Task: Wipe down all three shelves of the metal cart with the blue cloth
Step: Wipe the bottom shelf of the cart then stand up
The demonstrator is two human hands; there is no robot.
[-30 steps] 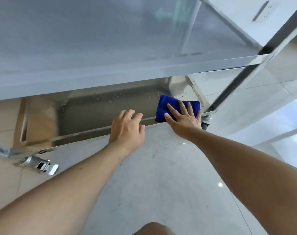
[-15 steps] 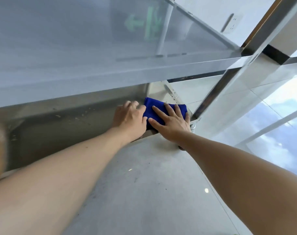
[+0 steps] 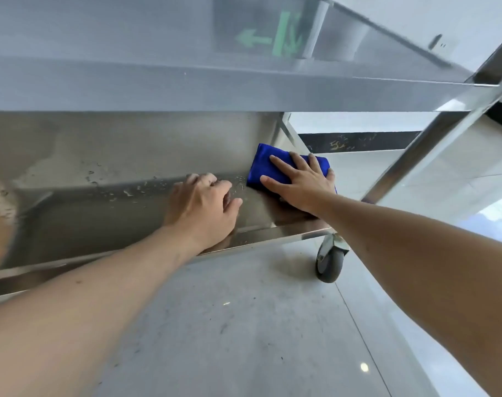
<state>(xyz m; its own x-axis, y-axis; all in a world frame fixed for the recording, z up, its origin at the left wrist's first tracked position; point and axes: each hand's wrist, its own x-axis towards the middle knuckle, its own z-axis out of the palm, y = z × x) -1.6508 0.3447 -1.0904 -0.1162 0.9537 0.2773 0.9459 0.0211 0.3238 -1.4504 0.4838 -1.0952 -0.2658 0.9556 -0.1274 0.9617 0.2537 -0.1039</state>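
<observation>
R hand (image 3: 301,181) flat on blue cloth (image 3: 261,167), wet btm shelf (image 3: 100,196), grey tiled floor (image 3: 229,325)

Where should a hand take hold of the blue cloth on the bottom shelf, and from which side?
Grip the blue cloth at its bare left folded edge, coming from the open front. The right hand lies flat over its right part, and the shelf above probably blocks reaching straight down.

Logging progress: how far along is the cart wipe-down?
Done: can't confirm; the shelf above shows no droplets. In hand: right hand presses the blue cloth flat on the bottom shelf; left hand rests beside it. Left: droplets on the shelf's left stretch.
</observation>
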